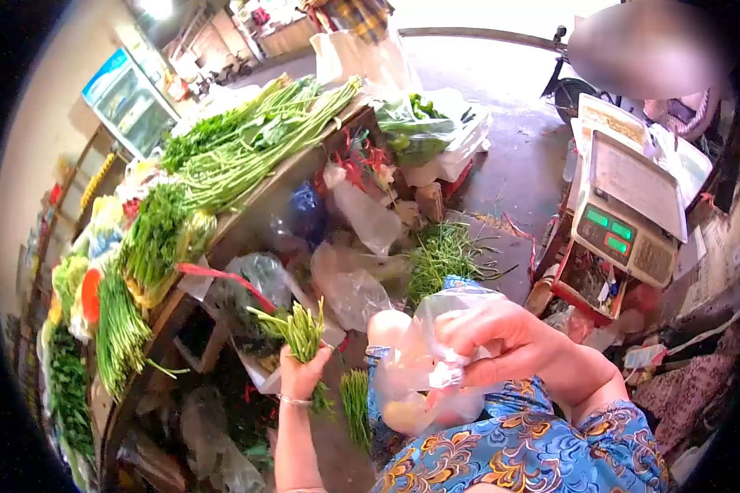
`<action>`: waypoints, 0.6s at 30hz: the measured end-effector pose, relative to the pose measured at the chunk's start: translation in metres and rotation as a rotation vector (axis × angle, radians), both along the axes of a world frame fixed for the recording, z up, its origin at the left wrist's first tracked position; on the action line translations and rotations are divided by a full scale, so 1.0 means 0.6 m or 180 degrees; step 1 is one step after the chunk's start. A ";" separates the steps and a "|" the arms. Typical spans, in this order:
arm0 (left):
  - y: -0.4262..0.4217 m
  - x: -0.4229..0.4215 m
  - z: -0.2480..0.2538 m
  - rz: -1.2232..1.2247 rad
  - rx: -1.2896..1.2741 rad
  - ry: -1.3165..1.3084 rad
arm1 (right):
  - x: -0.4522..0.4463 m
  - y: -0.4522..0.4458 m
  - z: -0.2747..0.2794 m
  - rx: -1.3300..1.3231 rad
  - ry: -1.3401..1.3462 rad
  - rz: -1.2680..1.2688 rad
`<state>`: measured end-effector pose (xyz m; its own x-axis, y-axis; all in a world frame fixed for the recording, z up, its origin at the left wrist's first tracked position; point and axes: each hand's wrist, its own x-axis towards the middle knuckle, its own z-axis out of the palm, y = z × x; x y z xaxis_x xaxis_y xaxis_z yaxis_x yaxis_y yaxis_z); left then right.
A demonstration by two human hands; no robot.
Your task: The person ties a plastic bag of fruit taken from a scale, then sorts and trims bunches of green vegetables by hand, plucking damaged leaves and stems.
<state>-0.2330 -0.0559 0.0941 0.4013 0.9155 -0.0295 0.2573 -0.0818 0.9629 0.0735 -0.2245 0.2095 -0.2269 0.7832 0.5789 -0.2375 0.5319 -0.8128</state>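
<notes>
My left hand (302,374) is closed round a bunch of green stems (302,330), their cut ends pointing up. At my lap, my right hand (493,338) grips the gathered top of a clear plastic bag (407,370). The bag rests against my knee and the blue patterned clothing (501,448); pale shapes show through it, but I cannot make out what they are. Another bundle of green stems (355,407) lies low between my two hands. Beyond my knees is a loose pile of thin green vegetables (444,261) on the ground.
A stall shelf (247,201) bearing leafy greens and long beans (263,156) runs along the left. On the right, a digital scale (633,205) stands above a box of small items (588,283). Plastic bags (345,283) lie ahead. A person (362,16) is at the top.
</notes>
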 end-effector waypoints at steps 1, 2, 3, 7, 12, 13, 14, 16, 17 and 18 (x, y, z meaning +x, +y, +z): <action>-0.007 0.003 -0.003 0.0074 -0.0217 -0.0068 | -0.002 -0.002 0.001 0.0023 0.0015 -0.0044; -0.009 0.007 -0.009 0.0071 -0.0233 -0.0096 | -0.005 -0.002 0.003 0.0046 0.0084 -0.0046; -0.013 0.011 -0.008 0.0043 -0.0239 -0.0086 | -0.008 -0.003 0.004 0.0055 0.0149 -0.0046; -0.036 0.031 -0.015 0.0186 -0.0579 -0.0142 | 0.002 -0.007 -0.004 0.0240 -0.0254 -0.0306; -0.075 0.035 -0.032 0.0266 -0.0573 0.0036 | 0.010 -0.024 -0.017 -0.0026 0.0275 0.0432; -0.074 0.037 -0.040 0.0306 -0.0543 -0.0051 | 0.018 -0.030 -0.017 0.0004 0.0250 0.0392; -0.067 0.039 -0.045 0.0204 -0.0639 -0.0430 | 0.015 -0.028 -0.018 0.0026 0.0330 0.0262; -0.078 0.056 -0.006 0.0197 -0.0320 -0.0403 | 0.019 -0.022 -0.009 0.0053 0.0202 -0.0052; -0.083 0.065 0.014 0.0198 -0.0219 -0.0400 | 0.022 -0.018 -0.005 0.0085 0.0252 -0.0178; -0.091 0.070 0.031 0.0234 -0.0178 -0.0440 | 0.028 -0.019 0.002 0.0047 0.0212 -0.0277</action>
<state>-0.1908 -0.1103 0.1128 0.3371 0.9410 -0.0304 0.1253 -0.0128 0.9920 0.0905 -0.2361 0.2108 -0.1189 0.7895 0.6021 -0.2431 0.5648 -0.7886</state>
